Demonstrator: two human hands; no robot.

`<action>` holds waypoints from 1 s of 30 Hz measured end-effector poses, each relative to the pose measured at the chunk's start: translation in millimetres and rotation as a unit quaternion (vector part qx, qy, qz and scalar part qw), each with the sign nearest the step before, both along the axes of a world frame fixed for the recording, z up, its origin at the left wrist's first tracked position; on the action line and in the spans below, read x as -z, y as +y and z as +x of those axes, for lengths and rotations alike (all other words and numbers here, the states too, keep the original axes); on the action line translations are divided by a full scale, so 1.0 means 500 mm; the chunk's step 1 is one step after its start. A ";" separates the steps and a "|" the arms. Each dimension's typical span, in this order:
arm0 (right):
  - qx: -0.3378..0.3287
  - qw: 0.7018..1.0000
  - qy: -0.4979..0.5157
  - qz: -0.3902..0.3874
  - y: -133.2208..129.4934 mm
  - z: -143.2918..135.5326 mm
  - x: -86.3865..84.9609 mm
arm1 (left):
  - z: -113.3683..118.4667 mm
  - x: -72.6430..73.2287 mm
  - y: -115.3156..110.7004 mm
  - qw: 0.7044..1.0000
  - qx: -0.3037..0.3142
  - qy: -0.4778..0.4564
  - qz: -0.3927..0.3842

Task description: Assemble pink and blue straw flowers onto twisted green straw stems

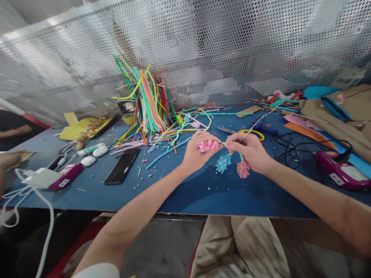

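My left hand (197,152) is closed around a pink pipe-cleaner flower (208,146), whose petals rest across its fingers. My right hand (246,148) pinches the green stem right beside the left fingertips. A thin pale twisted strand (262,117) rises from the right fingers toward the back of the table. Below the hands hang a blue pipe-cleaner flower (223,162) and a coral pink one (243,169), their stems leading up to the right fingers. Just behind the hands lie scissors (257,134) with yellow handles, partly covered by the right hand.
A large bundle of colourful pipe cleaners (150,102) stands at the back left. A black phone (122,166), white earphone cases and a purple power strip (66,177) lie left; another purple power strip (342,170) with black cable lies right. Another person's hand (8,160) shows far left.
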State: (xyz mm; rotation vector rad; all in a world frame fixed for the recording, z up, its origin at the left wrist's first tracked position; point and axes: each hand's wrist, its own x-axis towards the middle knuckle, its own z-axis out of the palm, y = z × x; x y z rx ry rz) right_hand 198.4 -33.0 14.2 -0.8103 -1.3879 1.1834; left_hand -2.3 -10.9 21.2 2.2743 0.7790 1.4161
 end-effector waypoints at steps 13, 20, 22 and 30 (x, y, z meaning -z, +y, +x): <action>0.183 0.971 -0.088 0.127 -0.012 -0.013 0.009 | 0.034 0.019 -0.025 0.885 0.117 -0.165 -0.419; 0.208 0.948 -0.195 0.144 0.010 0.009 0.011 | 0.017 -0.009 -0.043 0.985 -0.051 0.122 -0.112; 0.206 0.940 -0.224 0.152 0.014 0.011 0.014 | 0.010 -0.012 -0.042 0.977 -0.106 0.183 -0.032; 0.248 0.788 -0.429 0.366 0.018 0.030 0.001 | -0.013 -0.022 -0.028 0.944 -0.107 0.285 0.124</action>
